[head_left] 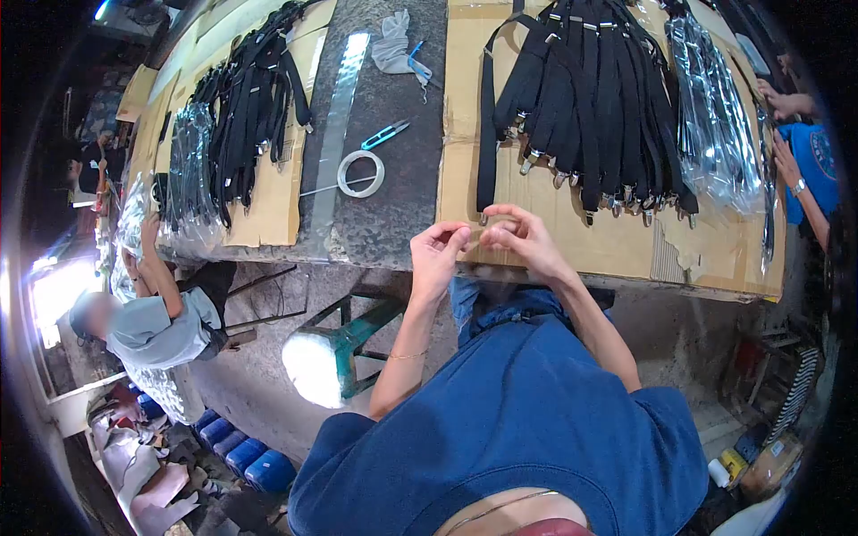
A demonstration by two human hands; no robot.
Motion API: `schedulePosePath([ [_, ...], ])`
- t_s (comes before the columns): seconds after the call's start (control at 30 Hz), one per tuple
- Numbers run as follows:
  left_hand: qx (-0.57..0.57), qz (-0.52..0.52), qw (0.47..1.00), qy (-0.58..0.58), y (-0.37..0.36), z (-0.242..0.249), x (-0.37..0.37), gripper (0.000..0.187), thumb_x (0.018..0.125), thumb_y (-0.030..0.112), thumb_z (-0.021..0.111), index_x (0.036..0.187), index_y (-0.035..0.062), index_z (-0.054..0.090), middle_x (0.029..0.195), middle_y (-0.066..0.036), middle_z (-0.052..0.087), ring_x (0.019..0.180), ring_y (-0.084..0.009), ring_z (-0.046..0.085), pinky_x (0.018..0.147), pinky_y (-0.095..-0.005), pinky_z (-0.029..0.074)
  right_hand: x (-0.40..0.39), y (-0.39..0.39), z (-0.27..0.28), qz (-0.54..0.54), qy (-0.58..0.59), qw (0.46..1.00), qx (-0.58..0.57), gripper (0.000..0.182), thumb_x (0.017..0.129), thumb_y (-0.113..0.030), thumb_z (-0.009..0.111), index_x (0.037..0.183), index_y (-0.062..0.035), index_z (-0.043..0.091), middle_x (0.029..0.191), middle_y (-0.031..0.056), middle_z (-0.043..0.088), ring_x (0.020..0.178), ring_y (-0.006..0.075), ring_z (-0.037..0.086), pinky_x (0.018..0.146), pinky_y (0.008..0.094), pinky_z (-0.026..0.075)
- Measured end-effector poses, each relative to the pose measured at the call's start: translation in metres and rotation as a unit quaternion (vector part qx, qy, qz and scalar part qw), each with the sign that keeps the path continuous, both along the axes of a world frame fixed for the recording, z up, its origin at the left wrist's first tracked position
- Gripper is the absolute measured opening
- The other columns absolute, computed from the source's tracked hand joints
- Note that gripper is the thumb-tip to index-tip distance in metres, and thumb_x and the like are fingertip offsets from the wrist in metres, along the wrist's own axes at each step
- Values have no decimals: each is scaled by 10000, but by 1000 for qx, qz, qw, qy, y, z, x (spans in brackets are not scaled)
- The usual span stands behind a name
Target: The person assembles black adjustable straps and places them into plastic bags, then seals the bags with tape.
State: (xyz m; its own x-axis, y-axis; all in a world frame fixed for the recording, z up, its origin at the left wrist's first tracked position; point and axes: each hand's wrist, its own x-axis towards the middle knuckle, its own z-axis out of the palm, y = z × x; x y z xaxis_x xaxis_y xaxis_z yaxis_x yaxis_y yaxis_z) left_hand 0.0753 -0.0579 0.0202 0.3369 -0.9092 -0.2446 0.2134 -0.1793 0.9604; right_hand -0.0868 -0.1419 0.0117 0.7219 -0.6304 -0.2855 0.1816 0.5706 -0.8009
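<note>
My left hand [435,258] is closed in a pinch, thumb against fingertips, just over the table's front edge. Close beside it, my right hand [529,243] has its thumb and fingers curled together. Whatever lies between the fingertips is too small or too clear to make out. Beyond my right hand, black elastic suspenders [594,98] with metal clips lie in a pile on a cardboard sheet [554,234]. One black strap [486,143] hangs apart from the pile, its end close to my right fingers.
Clear plastic sleeves [719,125] lie right of the suspenders. A tape roll [361,173], blue thread snips [386,135] and a grey cloth [398,49] lie left. More suspenders [255,98] are farther left. A stool [340,353] stands below; people work at both sides.
</note>
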Motion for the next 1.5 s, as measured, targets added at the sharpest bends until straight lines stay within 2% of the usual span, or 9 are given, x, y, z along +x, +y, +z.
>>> schedulePosePath([
  [0.3, -23, 157, 981, -110, 49, -28, -34, 83, 861, 22, 626, 899, -52, 624, 805, -22, 616, 722, -63, 551, 650, -198, 454, -34, 69, -40, 239, 151, 867, -410, 620, 789, -439, 667, 1214, -14, 516, 1354, 182, 450, 1216, 341, 465, 1017, 393, 376],
  [0.37, 39, 143, 970, -195, 76, -47, -39, 73, 822, 32, 664, 853, -29, 639, 787, -46, 628, 682, -77, 558, 628, -212, 461, -39, 54, -13, 356, 351, 852, -157, 584, 811, -422, 643, 1203, -7, 519, 1284, 222, 506, 1178, 362, 499, 993, 393, 395],
  [0.5, 50, 97, 905, -410, 90, -116, -54, 295, 761, 154, 693, 1002, -1, 622, 937, -178, 616, 1014, -375, 547, 905, -453, 424, -74, 67, -119, 227, 484, 788, -306, 641, 874, -521, 479, 1237, 6, 503, 1236, 252, 529, 1188, 403, 469, 998, 421, 380],
  [0.73, 106, -368, 840, -385, 20, -167, -70, 519, 806, 347, 585, 1248, 82, 527, 1306, -135, 516, 1219, -296, 455, 1043, -398, 327, -67, 75, -156, 321, 488, 693, -423, 500, 895, -350, 384, 1209, 19, 510, 1228, 276, 509, 1126, 422, 499, 972, 445, 396],
  [1.23, 4, 0, 975, -222, 61, -276, -54, 440, 892, 310, 503, 1273, 88, 504, 1347, -123, 481, 1266, -298, 416, 1069, -402, 304, -85, 65, -116, 254, 446, 719, -469, 592, 898, -453, 473, 1245, 26, 476, 1259, 290, 483, 1183, 450, 439, 1013, 477, 342],
  [1.3, 64, 3, 888, -456, 63, -226, -45, 429, 896, 280, 499, 1279, 86, 495, 1326, -135, 497, 1256, -306, 425, 1070, -396, 305, -77, 63, -116, 272, 430, 733, -451, 635, 904, -491, 445, 1278, 22, 453, 1299, 292, 449, 1214, 442, 420, 1036, 469, 323],
  [1.37, 92, 73, 916, -382, 73, -224, -31, 443, 906, 293, 509, 1296, 84, 475, 1304, -149, 511, 1238, -320, 443, 1054, -387, 327, -76, 64, -117, 287, 455, 708, -458, 648, 910, -505, 428, 1297, 14, 434, 1315, 286, 437, 1224, 436, 412, 1044, 464, 315],
  [1.4, 41, 205, 978, -5, 79, -220, -35, 464, 928, 361, 483, 1297, 81, 474, 1243, -173, 550, 1209, -343, 468, 1015, -379, 365, -71, 61, -103, 329, 459, 706, -427, 647, 912, -505, 432, 1315, 0, 420, 1327, 274, 433, 1240, 424, 404, 1049, 454, 310],
  [1.5, 376, 234, 874, -200, 165, -214, -23, 595, 931, 515, 375, 1299, 55, 460, 1206, -247, 553, 1161, -372, 507, 952, -402, 401, -65, 58, -121, 315, 390, 709, -496, 636, 907, -494, 457, 1326, -17, 418, 1327, 256, 447, 1236, 413, 418, 1049, 441, 314],
])
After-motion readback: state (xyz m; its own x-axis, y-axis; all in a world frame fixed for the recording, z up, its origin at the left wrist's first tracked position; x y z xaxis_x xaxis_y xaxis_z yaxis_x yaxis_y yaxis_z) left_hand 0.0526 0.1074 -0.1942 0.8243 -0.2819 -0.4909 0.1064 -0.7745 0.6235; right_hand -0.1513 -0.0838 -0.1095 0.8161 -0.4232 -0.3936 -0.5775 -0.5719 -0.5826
